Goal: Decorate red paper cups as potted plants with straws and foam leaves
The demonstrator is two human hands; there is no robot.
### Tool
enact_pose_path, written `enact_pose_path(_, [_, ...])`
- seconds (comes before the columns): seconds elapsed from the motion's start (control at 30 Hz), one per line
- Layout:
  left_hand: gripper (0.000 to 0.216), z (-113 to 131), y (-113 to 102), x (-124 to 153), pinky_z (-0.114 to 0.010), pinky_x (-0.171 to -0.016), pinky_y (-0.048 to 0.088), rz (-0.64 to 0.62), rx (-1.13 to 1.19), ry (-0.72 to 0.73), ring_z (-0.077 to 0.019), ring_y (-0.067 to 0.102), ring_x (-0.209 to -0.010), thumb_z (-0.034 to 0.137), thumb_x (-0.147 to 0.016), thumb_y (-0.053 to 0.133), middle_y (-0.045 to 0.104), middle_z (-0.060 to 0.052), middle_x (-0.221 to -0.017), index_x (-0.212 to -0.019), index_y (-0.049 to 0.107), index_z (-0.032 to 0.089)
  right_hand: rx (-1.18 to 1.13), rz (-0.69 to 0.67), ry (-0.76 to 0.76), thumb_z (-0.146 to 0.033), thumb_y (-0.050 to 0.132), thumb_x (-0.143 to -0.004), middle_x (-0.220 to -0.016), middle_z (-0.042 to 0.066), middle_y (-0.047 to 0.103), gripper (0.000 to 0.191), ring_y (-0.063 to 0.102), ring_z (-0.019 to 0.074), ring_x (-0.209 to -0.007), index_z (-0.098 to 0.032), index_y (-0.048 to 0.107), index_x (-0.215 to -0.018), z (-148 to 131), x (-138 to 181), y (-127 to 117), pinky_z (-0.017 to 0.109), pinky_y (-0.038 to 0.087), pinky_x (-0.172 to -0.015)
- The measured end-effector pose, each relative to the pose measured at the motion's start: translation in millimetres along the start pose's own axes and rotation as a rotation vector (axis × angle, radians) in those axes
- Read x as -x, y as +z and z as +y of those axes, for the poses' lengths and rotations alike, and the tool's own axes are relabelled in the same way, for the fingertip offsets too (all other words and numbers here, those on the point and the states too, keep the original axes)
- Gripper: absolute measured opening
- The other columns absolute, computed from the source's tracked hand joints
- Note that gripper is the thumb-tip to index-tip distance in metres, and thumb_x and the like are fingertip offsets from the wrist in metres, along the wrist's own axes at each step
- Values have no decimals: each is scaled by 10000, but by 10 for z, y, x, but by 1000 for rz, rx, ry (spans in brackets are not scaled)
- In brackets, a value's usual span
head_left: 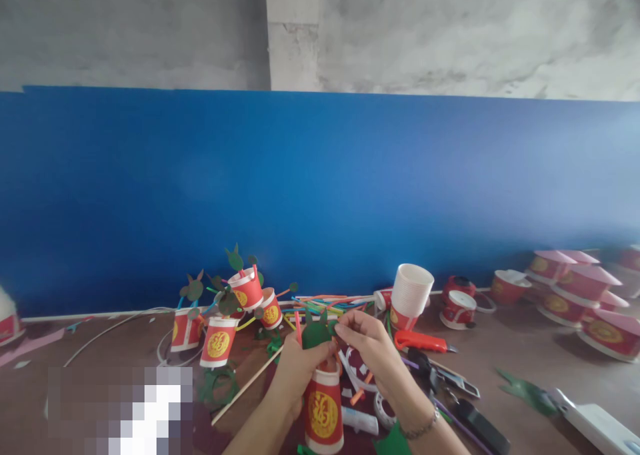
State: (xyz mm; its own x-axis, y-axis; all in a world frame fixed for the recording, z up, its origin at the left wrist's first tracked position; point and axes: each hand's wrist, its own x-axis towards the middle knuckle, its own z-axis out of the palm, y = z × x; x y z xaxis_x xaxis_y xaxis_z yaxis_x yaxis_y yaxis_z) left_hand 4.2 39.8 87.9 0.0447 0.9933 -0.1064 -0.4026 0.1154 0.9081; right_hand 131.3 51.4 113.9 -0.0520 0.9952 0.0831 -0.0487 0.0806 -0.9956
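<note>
Paper cup [324, 412] with a gold emblem is upright at your front, directly below both your hands. Well left of the paper cup, other decorated cups [219, 343] crowd together; a careless elbow could topple one. Nearer on that side, a wooden stick [245, 390] slants towards your wrist, so lowering your left hand [295, 372] may knock it. That hand's grip is narrow, thumb pressed on the green paper head [315, 335] just above the paper cup's rim; squeeze harder and the paper could crease or bend its ears. I can't tell whether your hidden fingers also steady the cup; if they don't, pushing sideways might tip it. Your right hand [367, 345], above and right of the paper cup, has its grip closed in a pinch at a small green disc [333, 328]; a slip there could leave the disc crooked. Below that hand, your bracelet [423, 426] could snag the green paper scrap [393, 442]. Farther right of the paper cup, a red knife [420, 341] lies on the surface, within reach of a stray forearm.
</note>
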Motion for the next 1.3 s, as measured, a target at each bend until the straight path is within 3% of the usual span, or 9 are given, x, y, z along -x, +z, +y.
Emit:
enact_pose_path(0.27, [338,13,6,0,-261,-560,467,55,4,12,-145,588,-513,276,-501,835,691,-45,-626,-763,693,116,26,97,-78,-356,656,-664,-525,-17,536,241,460,113,-511,-176,523,-573,86,14,51,238,346,-510])
enact_pose_path(0.67, [297,-5,-7,-5,-238,-513,417,41,-4,-4,-123,540,-457,285,-497,832,626,0,-501,-680,659,127,125,-17,-106,-375,675,-694,-622,2,625,242,564,137,-576,-166,577,-766,138,-50,-34,240,426,-548])
enact_pose_path(0.83, [306,-8,4,2,-253,-538,436,41,-16,-3,-125,542,-453,288,-497,834,633,5,-513,-699,661,136,242,-5,-74,-386,649,-712,-527,-1,589,256,473,105,-475,-157,605,-607,38,-8,0,227,362,-462])
enact_pose_path(1.1, [416,19,29,39,-281,-551,456,-1,-9,-6,-146,549,-434,329,-519,829,634,-4,-489,-861,704,128,4,1,-28,-468,701,-634,-478,9,587,346,487,116,-436,-176,547,-531,26,18,74,240,386,-446])
enact_pose_path(1.3, [359,51,55,67,-263,-548,451,15,29,-6,-127,538,-450,285,-511,831,624,11,-507,-799,684,128,1,6,-75,-485,688,-682,-468,-11,556,373,473,101,-407,-175,525,-556,118,11,88,227,363,-429])
